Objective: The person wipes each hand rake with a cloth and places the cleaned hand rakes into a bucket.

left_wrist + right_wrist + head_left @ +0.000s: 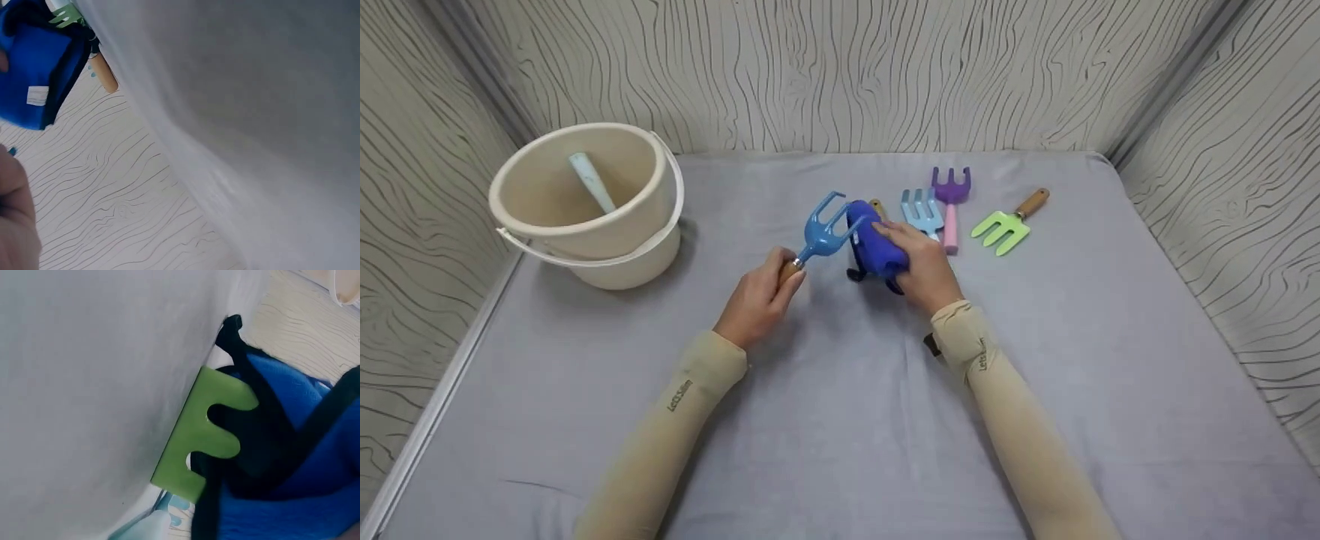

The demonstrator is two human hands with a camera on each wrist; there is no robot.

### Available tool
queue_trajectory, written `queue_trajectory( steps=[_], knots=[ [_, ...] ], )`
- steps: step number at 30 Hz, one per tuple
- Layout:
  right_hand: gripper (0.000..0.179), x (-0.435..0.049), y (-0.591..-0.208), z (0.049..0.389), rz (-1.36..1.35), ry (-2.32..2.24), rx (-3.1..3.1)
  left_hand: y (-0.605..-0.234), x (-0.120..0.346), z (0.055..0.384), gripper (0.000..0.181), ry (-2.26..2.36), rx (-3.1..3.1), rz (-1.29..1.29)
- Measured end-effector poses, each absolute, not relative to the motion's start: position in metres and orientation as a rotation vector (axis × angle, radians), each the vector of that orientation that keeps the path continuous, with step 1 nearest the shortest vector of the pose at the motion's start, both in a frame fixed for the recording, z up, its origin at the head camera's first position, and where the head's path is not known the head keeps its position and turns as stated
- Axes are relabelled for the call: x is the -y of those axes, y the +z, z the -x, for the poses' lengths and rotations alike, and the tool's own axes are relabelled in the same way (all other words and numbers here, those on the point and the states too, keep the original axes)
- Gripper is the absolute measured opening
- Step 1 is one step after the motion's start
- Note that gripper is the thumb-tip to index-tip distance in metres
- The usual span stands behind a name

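Observation:
My left hand [761,296] grips the wooden handle of a blue three-pronged hand cultivator [825,234], its prongs pointing away and to the right. Beside those prongs, my right hand [919,266] holds a blue fabric piece [874,244] with black edging and straps, fingers over its top. The left wrist view shows a white label on this fabric [34,73]. In the right wrist view, a green notched piece [205,433] lies against the black straps, partly covered; I cannot tell which tool it belongs to. A wooden handle end [877,206] shows behind the fabric.
Right of the fabric lie a light blue hand fork [921,211], a purple cultivator [952,191] with a pink handle and a green hand fork [1001,231]. At the left stands a cream bucket [585,251] with a pale blue handle-like piece [592,182] inside. Patterned walls bound the grey cloth.

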State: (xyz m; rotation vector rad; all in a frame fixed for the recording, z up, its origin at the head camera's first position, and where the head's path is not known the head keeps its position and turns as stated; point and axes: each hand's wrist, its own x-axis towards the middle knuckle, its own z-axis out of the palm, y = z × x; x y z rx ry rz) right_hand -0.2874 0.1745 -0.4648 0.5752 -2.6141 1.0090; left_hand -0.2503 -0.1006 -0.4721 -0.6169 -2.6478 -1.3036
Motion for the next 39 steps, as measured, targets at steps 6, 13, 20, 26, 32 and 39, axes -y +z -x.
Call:
queue_trajectory(
  steps=[6, 13, 20, 26, 32, 39],
  knots=[
    [0.073, -0.181, -0.463, 0.292, -0.468, 1.059, 2.653, -0.471, 0.099, 0.250, 0.025, -1.253, 2.646, 0.617],
    [0.059, -0.191, -0.450, 0.294, -0.246, 1.368, 2.272, -0.476, 0.098, 0.250, 0.017, -0.970, 2.724, 0.579],
    [0.068, -0.162, -0.441, 0.275, -0.790, 0.861, 2.265, -0.477, 0.094, 0.249, 0.016, -0.811, 2.725, 0.639],
    [0.066, -0.137, -0.460, 0.267, -1.187, 0.321, 2.284, -0.480, 0.094, 0.248, 0.016, -0.739, 2.688, 0.697],
    [0.069, -0.139, -0.465, 0.268, -1.175, 0.311, 2.290, -0.480, 0.094, 0.248, 0.017, -0.768, 2.724, 0.680],
    [0.063, -0.149, -0.457, 0.275, -1.118, 0.398, 2.335, -0.475, 0.096, 0.250, 0.016, -0.799, 2.668, 0.674]
  ],
)
